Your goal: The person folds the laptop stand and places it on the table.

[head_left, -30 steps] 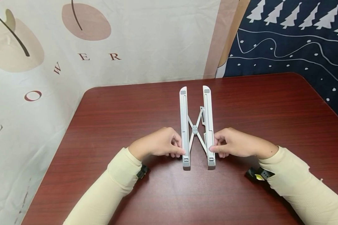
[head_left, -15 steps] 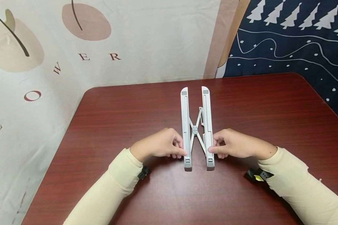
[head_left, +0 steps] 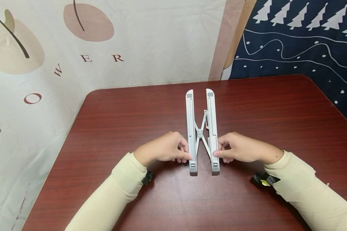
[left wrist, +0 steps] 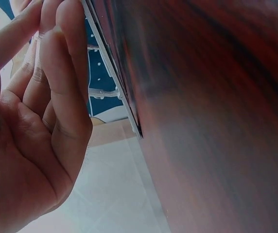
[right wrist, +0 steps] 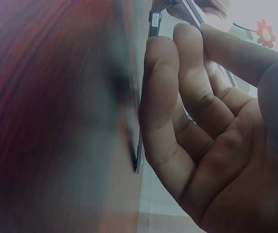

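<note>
A silver folding laptop stand lies on the table, its two long rails partly spread and joined by crossed bars at a round pivot. My left hand pinches the left rail close to its near end, thumb on top and fingers curled at the outer side. On the opposite side, my right hand pinches the right rail at about the same height. The left wrist view shows curled fingers beside the stand's thin edge. In the right wrist view, fingertips meet the stand's frame, hiding part of it.
The dark red wooden table has rounded far corners. Behind it hang a pale printed cloth and a navy cloth with white trees. Black straps with small devices sit at both wrists.
Both hands have moved slightly inward, bringing the stand's rails closer together. The crossed bars have narrowed, while the pivot stays in about the same place.
</note>
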Available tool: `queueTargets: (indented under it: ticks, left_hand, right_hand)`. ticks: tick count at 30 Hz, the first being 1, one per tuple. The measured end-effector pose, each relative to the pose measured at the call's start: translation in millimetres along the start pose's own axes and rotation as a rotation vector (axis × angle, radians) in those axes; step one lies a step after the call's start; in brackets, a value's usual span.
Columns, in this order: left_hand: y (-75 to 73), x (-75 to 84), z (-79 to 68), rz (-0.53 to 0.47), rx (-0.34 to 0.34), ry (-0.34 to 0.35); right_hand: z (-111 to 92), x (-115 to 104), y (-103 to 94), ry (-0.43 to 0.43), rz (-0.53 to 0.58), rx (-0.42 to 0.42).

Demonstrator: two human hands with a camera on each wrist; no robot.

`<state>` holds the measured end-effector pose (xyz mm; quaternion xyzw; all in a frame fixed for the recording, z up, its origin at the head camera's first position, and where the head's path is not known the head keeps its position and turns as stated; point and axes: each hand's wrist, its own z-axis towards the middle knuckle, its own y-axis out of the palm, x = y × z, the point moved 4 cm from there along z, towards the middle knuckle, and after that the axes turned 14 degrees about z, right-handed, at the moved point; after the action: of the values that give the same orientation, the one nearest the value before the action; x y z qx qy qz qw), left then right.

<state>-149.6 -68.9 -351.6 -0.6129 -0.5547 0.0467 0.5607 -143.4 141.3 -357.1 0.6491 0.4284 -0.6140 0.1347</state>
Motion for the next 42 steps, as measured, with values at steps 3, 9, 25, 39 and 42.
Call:
queueTargets:
  ticks: [3, 9, 25, 39, 42]
  left_hand:
    - [0.1, -0.3, 0.0, 0.005, 0.004, 0.003]
    - [0.4, 0.4, -0.2, 0.004, 0.003, 0.002]
    - [0.7, 3.1, 0.4, 0.016, 0.008, 0.012]
    - [2.9, 4.0, 1.5, 0.032, 0.014, 0.009]
    - [3.0, 5.3, 1.6, 0.03, 0.013, 0.005]
  right_hand:
    - [0.4, -0.1, 0.1, 0.0, -0.002, 0.0]
    - [1.2, -1.1, 1.6, 0.003, -0.01, -0.001]
    - [2.0, -1.0, 4.3, 0.0, 0.008, 0.003]
    - [2.5, -3.4, 6.4, 0.006, 0.016, -0.004]
    - [2.6, -3.8, 6.6, 0.002, 0.015, -0.006]
